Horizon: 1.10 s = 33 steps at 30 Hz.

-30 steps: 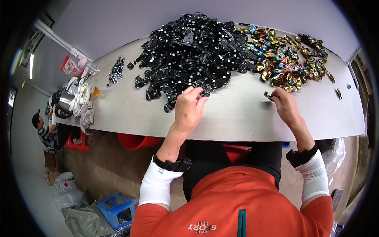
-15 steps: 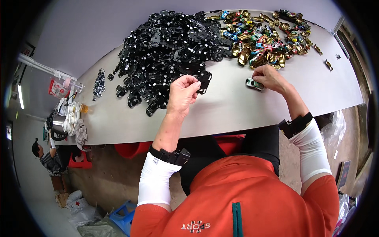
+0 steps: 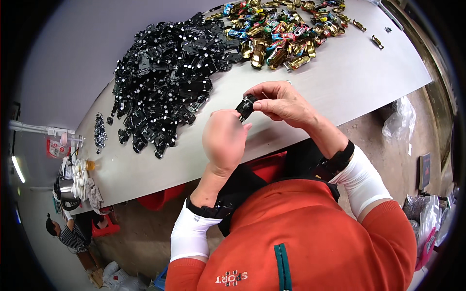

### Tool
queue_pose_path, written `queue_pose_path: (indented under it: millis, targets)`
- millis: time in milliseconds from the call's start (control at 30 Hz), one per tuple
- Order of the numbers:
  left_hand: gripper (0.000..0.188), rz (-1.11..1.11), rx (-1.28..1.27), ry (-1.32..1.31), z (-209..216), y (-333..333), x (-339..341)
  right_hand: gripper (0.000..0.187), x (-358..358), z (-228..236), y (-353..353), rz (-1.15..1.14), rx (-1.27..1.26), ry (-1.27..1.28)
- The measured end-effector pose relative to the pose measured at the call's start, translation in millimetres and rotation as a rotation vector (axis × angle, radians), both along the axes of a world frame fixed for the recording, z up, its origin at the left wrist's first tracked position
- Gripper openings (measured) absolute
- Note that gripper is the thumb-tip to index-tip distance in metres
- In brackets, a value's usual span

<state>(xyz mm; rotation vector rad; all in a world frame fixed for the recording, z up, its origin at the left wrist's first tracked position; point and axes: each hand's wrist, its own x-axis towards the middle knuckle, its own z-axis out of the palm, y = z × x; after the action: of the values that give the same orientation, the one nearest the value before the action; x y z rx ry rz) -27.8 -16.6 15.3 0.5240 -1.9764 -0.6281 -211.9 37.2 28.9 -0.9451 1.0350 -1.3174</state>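
Note:
In front of me over the table [image 3: 359,77], both hands meet at a black toy car chassis [image 3: 246,107]. The thumb and fingers of my right hand [image 3: 281,103] pinch its right side. My left hand [image 3: 224,140] closes on its lower left side; part of that hand is blurred and its fingers are partly hidden. A large heap of black chassis [image 3: 160,77] with small pale wheels lies to the left. Beyond my right hand spreads a pile of shiny gold and coloured toy car bodies [image 3: 284,36].
At the left is a small pile of shiny little parts [image 3: 100,133]. Farther left stand a metal kettle [image 3: 68,194], white cups [image 3: 79,179] and a cloth [image 3: 93,194]. Another person [image 3: 73,235] sits at the far left. Clear plastic bags [image 3: 400,121] lie right of the table.
My right hand has lifted off the table and come left to the chassis in my left hand. The silver-green car body it touched no longer shows. The view has turned.

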Motion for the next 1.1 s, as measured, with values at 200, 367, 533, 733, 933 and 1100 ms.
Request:
queue_pose_path:
  millis: [200,367,533,733,933,1100]
  targets:
    - [0.019,-0.44,1.515,0.206,14,-18,23,0.031,-10,3,8,0.273,0.036,0.039]
    - [0.045,-0.816,1.782,0.168,-16,3,33,0.028,8,3,10,0.422,-0.079,0.197]
    - [0.047,-0.904,1.747,0.354,-26,13,39,0.025,-4,-4,15,0.098,-0.207,0.608]
    - [0.051,-0.874,1.689,0.503,-39,4,45,0.027,-72,-9,2,-0.273,-0.228,1.311]
    - [0.048,-0.83,1.605,0.55,-30,6,43,0.027,-68,-13,-13,-0.031,-0.166,1.45]
    - [0.045,-0.842,1.55,0.564,-33,1,41,0.027,-67,-13,-10,-0.074,-0.181,1.41]
